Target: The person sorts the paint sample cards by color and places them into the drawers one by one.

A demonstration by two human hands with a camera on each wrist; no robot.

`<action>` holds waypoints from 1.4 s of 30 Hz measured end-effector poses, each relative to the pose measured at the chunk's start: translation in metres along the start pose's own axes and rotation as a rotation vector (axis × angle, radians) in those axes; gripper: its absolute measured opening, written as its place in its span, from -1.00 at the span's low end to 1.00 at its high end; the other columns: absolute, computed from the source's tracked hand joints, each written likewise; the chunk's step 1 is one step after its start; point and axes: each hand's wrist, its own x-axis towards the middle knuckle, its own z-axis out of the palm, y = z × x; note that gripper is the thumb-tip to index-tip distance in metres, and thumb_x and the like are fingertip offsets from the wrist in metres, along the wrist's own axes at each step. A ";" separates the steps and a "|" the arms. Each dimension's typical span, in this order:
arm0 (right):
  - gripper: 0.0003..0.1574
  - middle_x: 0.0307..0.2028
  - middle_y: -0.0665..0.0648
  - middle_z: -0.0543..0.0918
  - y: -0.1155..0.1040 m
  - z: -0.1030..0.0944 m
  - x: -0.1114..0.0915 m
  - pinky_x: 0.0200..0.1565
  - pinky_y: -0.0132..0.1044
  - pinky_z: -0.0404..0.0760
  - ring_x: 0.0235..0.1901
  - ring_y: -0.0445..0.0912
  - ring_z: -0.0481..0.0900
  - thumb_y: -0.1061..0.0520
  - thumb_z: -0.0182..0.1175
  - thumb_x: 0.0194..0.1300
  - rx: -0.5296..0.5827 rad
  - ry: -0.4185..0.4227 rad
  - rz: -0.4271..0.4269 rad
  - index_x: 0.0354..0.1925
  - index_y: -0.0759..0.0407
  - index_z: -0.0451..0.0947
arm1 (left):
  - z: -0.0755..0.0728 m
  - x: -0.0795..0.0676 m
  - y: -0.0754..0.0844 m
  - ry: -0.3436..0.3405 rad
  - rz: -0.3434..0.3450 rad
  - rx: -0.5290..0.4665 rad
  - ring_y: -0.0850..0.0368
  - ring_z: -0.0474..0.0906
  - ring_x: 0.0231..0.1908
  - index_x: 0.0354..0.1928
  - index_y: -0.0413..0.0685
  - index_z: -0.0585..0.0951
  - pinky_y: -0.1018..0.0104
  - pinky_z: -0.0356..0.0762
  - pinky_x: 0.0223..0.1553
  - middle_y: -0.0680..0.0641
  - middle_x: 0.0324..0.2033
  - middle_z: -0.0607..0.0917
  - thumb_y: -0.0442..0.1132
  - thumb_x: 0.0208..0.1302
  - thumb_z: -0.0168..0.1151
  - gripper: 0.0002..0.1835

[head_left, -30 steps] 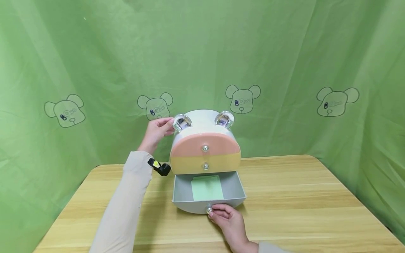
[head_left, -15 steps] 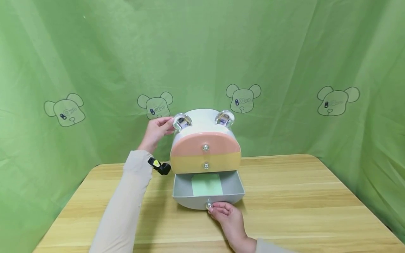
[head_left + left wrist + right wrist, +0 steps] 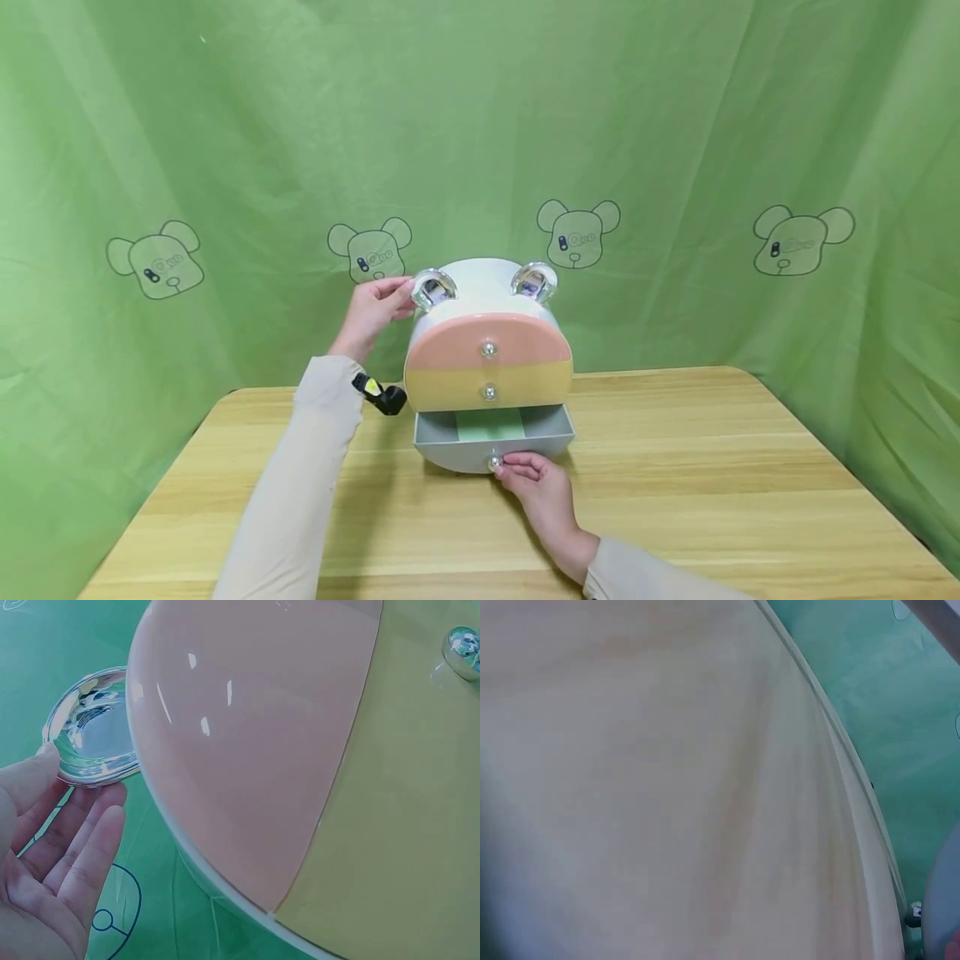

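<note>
A rounded white storage box (image 3: 480, 283) with silver ears stands on the table, its peach (image 3: 450, 342) and yellow drawer fronts (image 3: 450, 387) flush. The grey bottom drawer (image 3: 457, 457) is pulled partly out, with a light green sheet (image 3: 489, 425) inside. My left hand (image 3: 367, 315) pinches the box's left ear (image 3: 94, 727) between thumb and fingers. At the front, my right hand (image 3: 543, 496) pinches the bottom drawer's silver knob (image 3: 495, 463). The right wrist view shows mostly tabletop, with only a sliver of the drawer (image 3: 941, 900) at its edge.
The wooden table (image 3: 712, 483) extends to both sides of the box. Green curtains (image 3: 675, 125) printed with bear heads hang behind it and at the sides. A black wrist camera (image 3: 382, 398) on my left sleeve sits close to the box's left side.
The bottom drawer has slid inward toward the box, my right hand moving with it on the knob. Less of the green sheet shows. My left hand has stayed on the ear.
</note>
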 end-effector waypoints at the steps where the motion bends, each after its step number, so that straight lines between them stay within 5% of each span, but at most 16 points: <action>1: -0.68 -0.30 0.29 0.71 0.000 0.001 0.002 -0.23 -0.43 0.68 -0.35 -0.18 0.69 0.35 0.35 0.04 -0.001 0.002 -0.005 -0.19 0.46 0.56 | 0.000 0.000 0.000 -0.001 0.001 -0.001 -0.03 0.60 -0.09 0.11 -0.18 0.53 0.37 0.62 -0.06 -0.19 -0.05 0.65 -0.19 0.32 0.17 -0.63; 14: -0.72 -0.27 0.35 0.70 0.006 0.008 0.029 -0.23 -0.41 0.68 -0.32 -0.14 0.70 0.38 0.32 0.08 -0.001 0.005 -0.083 -0.18 0.47 0.58 | 0.000 0.000 -0.003 0.000 0.005 -0.014 -0.19 0.54 0.01 0.09 -0.21 0.53 0.37 0.63 -0.08 -0.21 -0.06 0.65 -0.22 0.32 0.16 -0.65; 33: -0.75 -0.32 0.34 0.70 0.006 0.011 0.050 -0.28 -0.41 0.69 -0.37 -0.11 0.70 0.40 0.33 0.05 -0.021 0.024 -0.088 -0.23 0.49 0.59 | 0.002 0.000 -0.004 -0.002 0.004 -0.005 -0.09 0.58 -0.07 0.10 -0.20 0.54 0.37 0.62 -0.07 -0.19 -0.07 0.65 -0.19 0.31 0.17 -0.64; 39: -0.76 -0.33 0.31 0.71 0.001 0.002 0.052 -0.26 -0.35 0.70 -0.35 -0.04 0.70 0.39 0.33 0.05 -0.081 -0.056 -0.067 -0.24 0.45 0.60 | 0.002 -0.001 -0.005 -0.004 0.007 -0.016 0.05 0.62 -0.18 0.08 -0.19 0.54 0.35 0.62 -0.06 -0.18 -0.08 0.66 -0.21 0.31 0.18 -0.65; 42: -0.80 -0.34 0.32 0.70 -0.007 -0.011 0.050 -0.28 -0.28 0.71 -0.35 0.04 0.69 0.34 0.30 0.11 -0.198 -0.191 -0.076 -0.25 0.42 0.62 | 0.000 -0.003 -0.005 -0.014 0.024 -0.007 0.06 0.63 -0.18 0.08 -0.18 0.55 0.26 0.60 0.00 -0.17 -0.08 0.67 -0.20 0.30 0.19 -0.65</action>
